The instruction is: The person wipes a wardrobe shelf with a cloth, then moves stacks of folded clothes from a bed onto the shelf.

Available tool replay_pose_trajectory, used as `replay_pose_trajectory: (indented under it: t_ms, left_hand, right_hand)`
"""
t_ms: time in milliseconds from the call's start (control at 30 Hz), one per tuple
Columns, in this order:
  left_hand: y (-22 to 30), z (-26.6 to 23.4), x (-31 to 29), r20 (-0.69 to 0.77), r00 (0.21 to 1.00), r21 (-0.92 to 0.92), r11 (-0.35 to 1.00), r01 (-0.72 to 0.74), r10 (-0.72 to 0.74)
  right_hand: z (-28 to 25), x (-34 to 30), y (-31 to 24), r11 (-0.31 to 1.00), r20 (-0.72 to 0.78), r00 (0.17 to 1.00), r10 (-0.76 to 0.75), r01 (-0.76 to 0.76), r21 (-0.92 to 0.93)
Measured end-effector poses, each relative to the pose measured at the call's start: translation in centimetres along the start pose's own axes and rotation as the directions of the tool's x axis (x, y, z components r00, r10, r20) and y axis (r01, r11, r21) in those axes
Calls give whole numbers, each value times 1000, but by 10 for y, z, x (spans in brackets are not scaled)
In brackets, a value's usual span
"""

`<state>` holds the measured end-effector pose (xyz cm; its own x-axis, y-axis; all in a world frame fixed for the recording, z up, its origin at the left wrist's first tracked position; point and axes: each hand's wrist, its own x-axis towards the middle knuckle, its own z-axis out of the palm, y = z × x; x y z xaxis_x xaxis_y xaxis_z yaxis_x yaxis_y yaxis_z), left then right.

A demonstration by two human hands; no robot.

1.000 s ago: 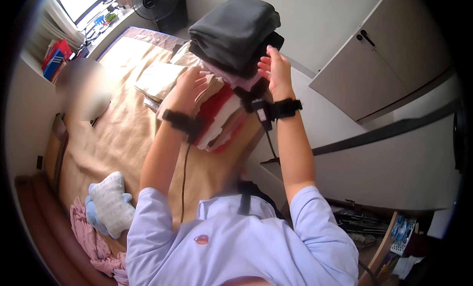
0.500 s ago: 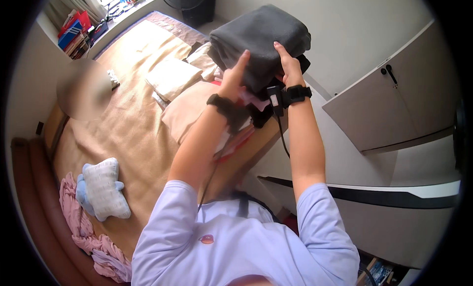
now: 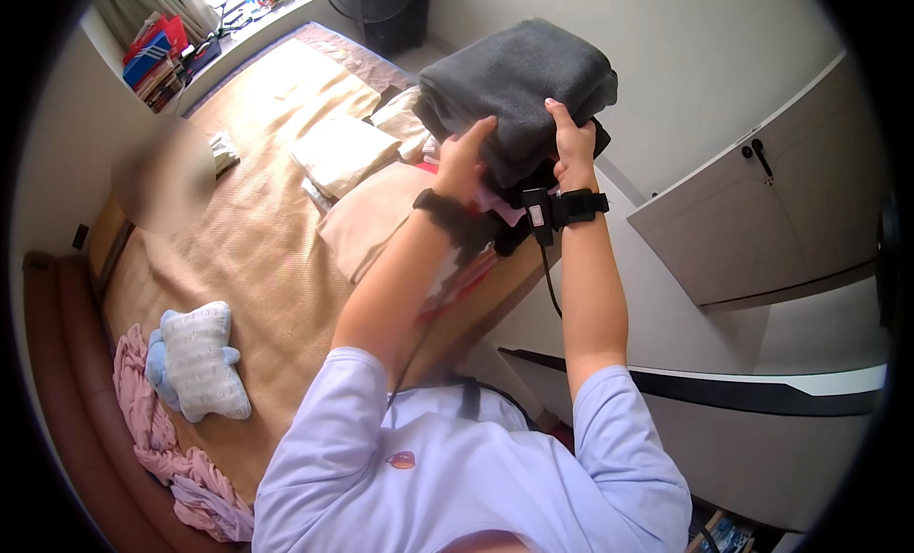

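Observation:
A dark grey fleece garment or blanket, folded into a thick bundle, is held out ahead of me above the bed's right edge. My left hand grips its near left side, thumb on top and the other fingers hidden beneath. On the near right side my right hand holds it the same way, thumb up. A black strap with a small device circles each wrist. Below the bundle, partly covered by it and my left arm, folded clothes lie on the bed, among them a beige piece and a cream one.
A tan mat covers the bed. A white-and-blue pillow and a crumpled pink cloth lie at its near left. Grey cabinet doors stand at the right. A black fan is at the back, and books are stacked far left.
In the picture, the grey bundle and both hands sit slightly further right and lower. The room has shifted a little too. Both hands keep hold of the bundle.

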<state>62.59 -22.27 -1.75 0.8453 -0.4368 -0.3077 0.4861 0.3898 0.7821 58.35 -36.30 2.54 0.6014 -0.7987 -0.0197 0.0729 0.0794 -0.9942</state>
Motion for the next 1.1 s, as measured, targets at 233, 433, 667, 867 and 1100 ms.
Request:
replay_pose_trajectory:
  t_ms: [233,433,667,867,1100]
  left_hand:
    - [20,10,-31,-11,1000,-127,992,-10,8]
    - [55,16,-93,105,939,-104,943,-317,327]
    - [69,-46,-108,272,921,-766,642,31,280]
    - [41,-90,-132,361,895,-770,625,127,264]
    - [32,-118,-185,696,666,-607,716,344,270]
  right_hand:
    - [8,-30,-35,951,99,977,-189,156,268]
    - [9,-78,-81,888,221,921,-322,213,407]
    - [1,-146,-131,804,263,900,-347,141,578]
    - [-31,-215,-122,738,408,908,-92,-213,640]
    - [-92,-269,-83,892,379,925,-32,-145,429]
